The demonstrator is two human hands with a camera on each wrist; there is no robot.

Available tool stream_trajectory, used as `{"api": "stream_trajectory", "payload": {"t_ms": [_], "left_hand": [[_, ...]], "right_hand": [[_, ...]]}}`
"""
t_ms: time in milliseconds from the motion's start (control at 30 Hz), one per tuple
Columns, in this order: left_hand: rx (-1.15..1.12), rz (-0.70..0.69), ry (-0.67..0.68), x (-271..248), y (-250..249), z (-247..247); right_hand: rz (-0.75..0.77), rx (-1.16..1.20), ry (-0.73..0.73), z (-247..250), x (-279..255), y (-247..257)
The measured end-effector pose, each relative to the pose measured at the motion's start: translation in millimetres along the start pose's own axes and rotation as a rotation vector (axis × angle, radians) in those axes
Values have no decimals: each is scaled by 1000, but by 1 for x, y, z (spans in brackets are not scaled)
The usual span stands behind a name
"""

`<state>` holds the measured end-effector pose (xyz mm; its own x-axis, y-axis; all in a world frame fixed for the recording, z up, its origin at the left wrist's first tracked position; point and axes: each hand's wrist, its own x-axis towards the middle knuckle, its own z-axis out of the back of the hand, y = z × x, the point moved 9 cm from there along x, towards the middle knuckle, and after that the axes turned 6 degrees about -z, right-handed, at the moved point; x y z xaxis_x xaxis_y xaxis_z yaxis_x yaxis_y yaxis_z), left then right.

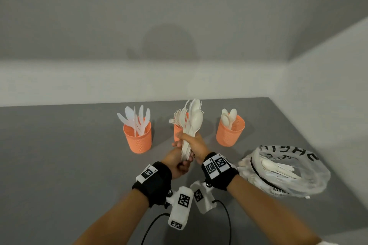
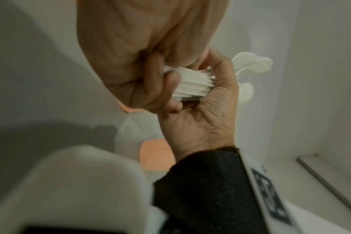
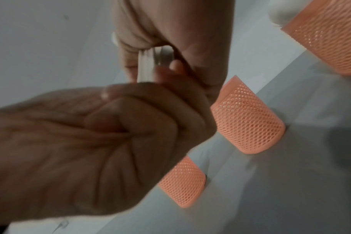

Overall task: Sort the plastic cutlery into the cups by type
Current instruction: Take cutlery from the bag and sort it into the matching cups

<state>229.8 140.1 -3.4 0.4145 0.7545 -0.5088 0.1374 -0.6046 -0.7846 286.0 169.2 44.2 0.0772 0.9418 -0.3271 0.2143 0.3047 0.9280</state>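
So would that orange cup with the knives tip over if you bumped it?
Probably. The knife cup looks like thin perforated plastic, so likely light. The knives stand tall and lean past the rim, which likely makes it top-heavy. It would probably slide or topple.

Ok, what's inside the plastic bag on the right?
Through the clear plastic bag, white cutlery lies loose: one spoon bowl and several handles show. How many pieces, and which types lie underneath, is hidden by the crumpled film.

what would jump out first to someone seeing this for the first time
Mid-frame, both hands, the left hand below and the right hand above, grip a thick bundle of white cutlery upright over the grey table. Behind it stand three orange mesh cups: the left cup holds knives, the right cup spoons, and the middle cup is mostly hidden. A clear plastic bag with more cutlery lies at the right.
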Motion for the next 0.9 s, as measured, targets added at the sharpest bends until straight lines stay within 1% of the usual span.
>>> {"api": "stream_trajectory", "payload": {"t_ms": [33, 100, 167, 233, 300, 400, 467, 533, 667, 733, 767, 800, 833, 867, 900], "left_hand": [[9, -24, 7, -2, -2, -1], [-18, -87, 65, -5, -9, -3], [-30, -136, 133, -9, -16, -6], [120, -174, 174, -9, -20, -8], [313, -200, 187, -9, -21, -13], [499, -282, 128, -10, -26, -18], [549, -310, 87, -10, -27, -15], [483, -267, 108, -10, -24, -14], [235, -138, 219, -14, -13, -23], [146, -64, 243, -15, -6, -28], [143, -49, 249, -16, -4, -29], [175, -41, 245, -16, -3, -28], [241, -38, 236, -17, -3, -27], [315, -38, 223, -17, -4, -23], [382, -41, 205, -15, -6, -18]], "right_hand": [[-6, -2, -53, 5, 3, -2], [16, -35, -161, 17, 5, 0], [44, -64, -213, 24, 5, 4], [61, -103, -234, 27, 8, 5], [64, -130, -206, 23, 11, 1], [51, -263, -50, 9, 10, -3], [23, -317, 78, 1, 3, -3], [-44, -273, 216, -2, -2, -5], [-298, -33, 462, -10, -12, -20], [-347, 58, 537, -18, -16, -20], [-347, 81, 552, -22, -17, -20], [-343, 97, 529, -23, -15, -19], [-325, 91, 471, -20, -11, -17], [-296, 80, 391, -15, -8, -15], [-246, 60, 275, -5, -2, -12]]}}
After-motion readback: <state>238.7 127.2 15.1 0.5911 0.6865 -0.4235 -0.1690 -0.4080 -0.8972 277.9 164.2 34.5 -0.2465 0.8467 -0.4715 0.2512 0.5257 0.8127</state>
